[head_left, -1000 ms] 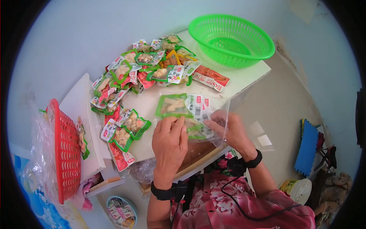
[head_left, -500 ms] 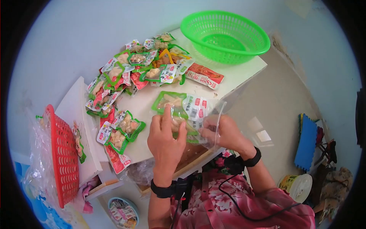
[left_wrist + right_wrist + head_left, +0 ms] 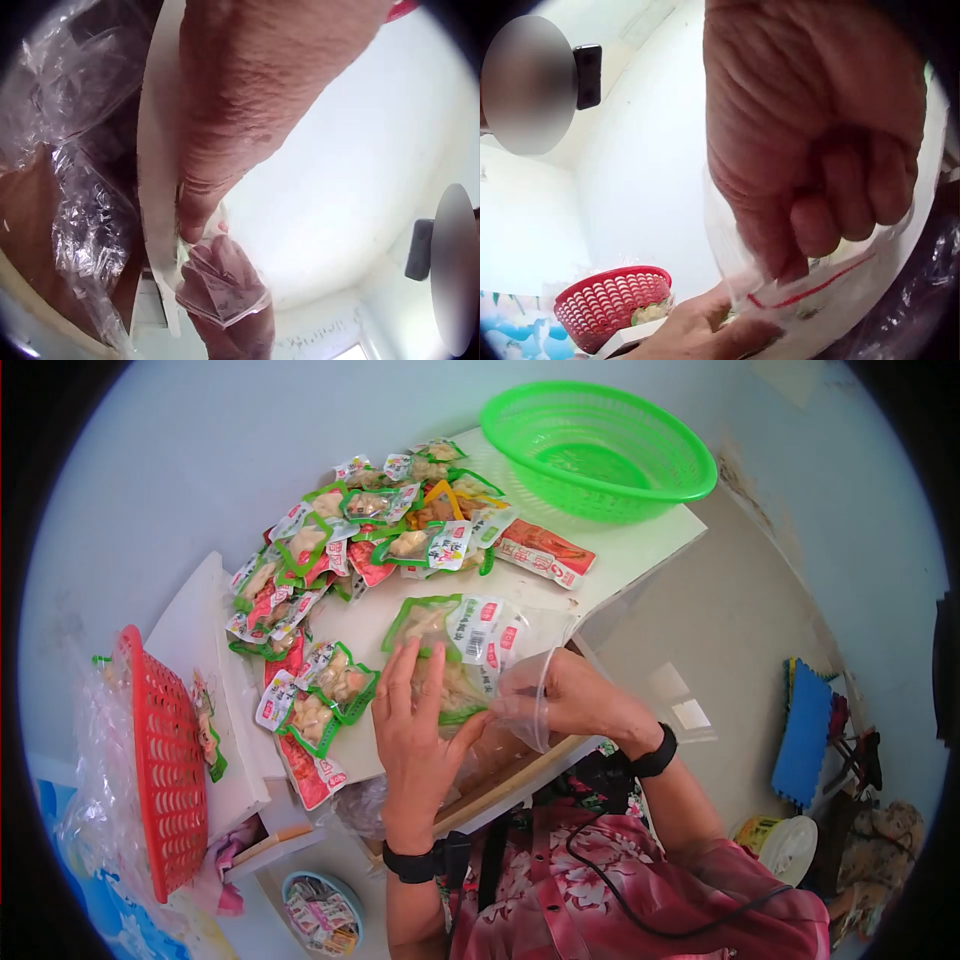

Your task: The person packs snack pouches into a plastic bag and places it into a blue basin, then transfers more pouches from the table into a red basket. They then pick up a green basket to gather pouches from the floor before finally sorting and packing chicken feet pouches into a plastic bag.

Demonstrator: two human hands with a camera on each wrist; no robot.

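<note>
Two green-edged snack packets [image 3: 474,630] with pale pieces lie overlapped in a clear zip bag [image 3: 545,624] at the table's near edge. The left hand [image 3: 412,725] rests its straight fingers on the packets from the left, thumb spread along their near side. From the right, the right hand [image 3: 572,697] reaches into the bag's mouth, its fingers curled at the packets' right end. The right wrist view shows the bag's red strip [image 3: 821,289] across the curled fingers, with thumb and forefinger tips together; the packet edge there is mostly hidden.
Packets [image 3: 370,505] are heaped at the table's back left, with a red pouch [image 3: 545,550] beside them. Behind stands a green basket [image 3: 600,500]. A red basket [image 3: 175,770] tilts at the left. Below the table edge is an open drawer [image 3: 510,780] with clear plastic.
The bag and its packets have shifted slightly left and turned. My left hand has moved left with them, its thumb now at the near edge. The right hand has moved left, deeper into the bag.
</note>
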